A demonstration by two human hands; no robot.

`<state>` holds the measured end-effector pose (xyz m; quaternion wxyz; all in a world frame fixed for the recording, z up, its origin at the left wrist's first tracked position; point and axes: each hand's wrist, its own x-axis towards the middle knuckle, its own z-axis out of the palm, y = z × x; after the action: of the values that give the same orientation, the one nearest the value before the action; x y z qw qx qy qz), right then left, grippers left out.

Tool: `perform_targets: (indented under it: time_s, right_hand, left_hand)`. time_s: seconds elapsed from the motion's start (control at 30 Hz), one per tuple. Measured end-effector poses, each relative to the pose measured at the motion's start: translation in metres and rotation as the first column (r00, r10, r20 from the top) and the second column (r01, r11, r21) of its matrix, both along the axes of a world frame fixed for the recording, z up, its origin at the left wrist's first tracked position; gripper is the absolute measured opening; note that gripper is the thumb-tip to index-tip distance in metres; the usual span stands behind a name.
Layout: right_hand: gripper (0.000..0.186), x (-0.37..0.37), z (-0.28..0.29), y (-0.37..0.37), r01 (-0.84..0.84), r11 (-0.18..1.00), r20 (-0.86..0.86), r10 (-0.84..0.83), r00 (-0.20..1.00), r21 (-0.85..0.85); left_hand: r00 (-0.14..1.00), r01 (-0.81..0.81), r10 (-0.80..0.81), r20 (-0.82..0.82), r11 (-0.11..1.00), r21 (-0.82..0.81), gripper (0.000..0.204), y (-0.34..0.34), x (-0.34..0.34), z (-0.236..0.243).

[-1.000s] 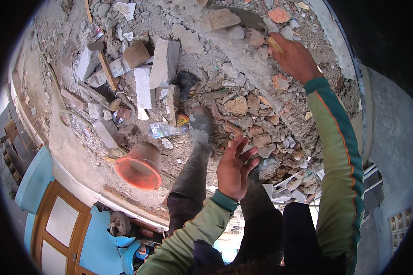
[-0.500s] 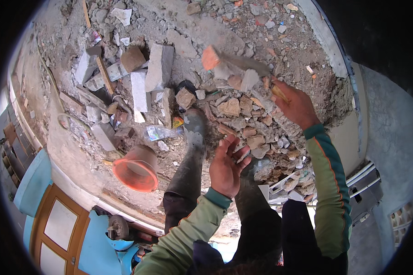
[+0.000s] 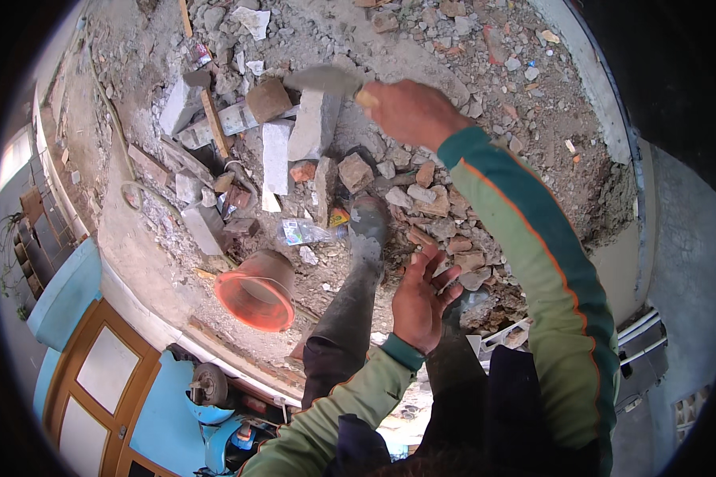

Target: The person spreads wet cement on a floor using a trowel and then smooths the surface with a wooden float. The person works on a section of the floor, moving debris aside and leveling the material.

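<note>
My right hand (image 3: 414, 113) grips the light handle of a trowel (image 3: 326, 80). Its grey blade points left, over the top of an upright pale block (image 3: 317, 123) and close to a brown brick chunk (image 3: 269, 100). Lower down, my left hand (image 3: 422, 306) is held palm up with its fingers spread and nothing seen in it. Just past those fingertips lies a heap of broken bricks and stones (image 3: 469, 262). An orange brick piece (image 3: 302, 171) rests between a white block (image 3: 277, 157) and the pale one.
An orange bucket (image 3: 254, 292) leans on its side left of my boot (image 3: 369, 226). A crushed plastic bottle (image 3: 310, 231) lies beside the boot. Wood strips (image 3: 213, 123) and a hose (image 3: 139, 195) are at left. A concrete edge (image 3: 585, 71) borders the rubble at right.
My right hand has swung the trowel left and away from me. The orange brick piece near the blade earlier has left that spot; one now lies between the blocks. The view has shifted slightly.
</note>
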<state>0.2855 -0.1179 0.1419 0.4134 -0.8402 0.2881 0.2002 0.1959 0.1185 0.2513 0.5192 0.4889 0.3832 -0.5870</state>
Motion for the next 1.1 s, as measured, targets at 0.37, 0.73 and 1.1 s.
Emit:
perform_targets:
  time_s: [0.37,0.73,1.1]
  right_hand:
    - [0.039,-0.020,-0.072,-0.058,0.722,0.678,0.422,-0.619,0.662,-0.139]
    - [0.043,-0.093,-0.017,0.058,0.570,0.779,0.161,-0.618,0.770,0.261]
    - [0.044,-0.047,-0.053,-0.084,0.700,0.458,-0.056,-0.815,0.577,0.548]
  left_hand:
    - [0.998,-0.060,0.060,-0.032,0.998,0.004,0.056,-0.003,0.011,-0.005]
    - [0.995,-0.098,0.098,-0.011,0.995,0.009,0.058,-0.010,0.022,-0.008]
    - [0.991,-0.125,0.126,-0.038,0.992,0.014,0.053,-0.012,0.039,-0.004]
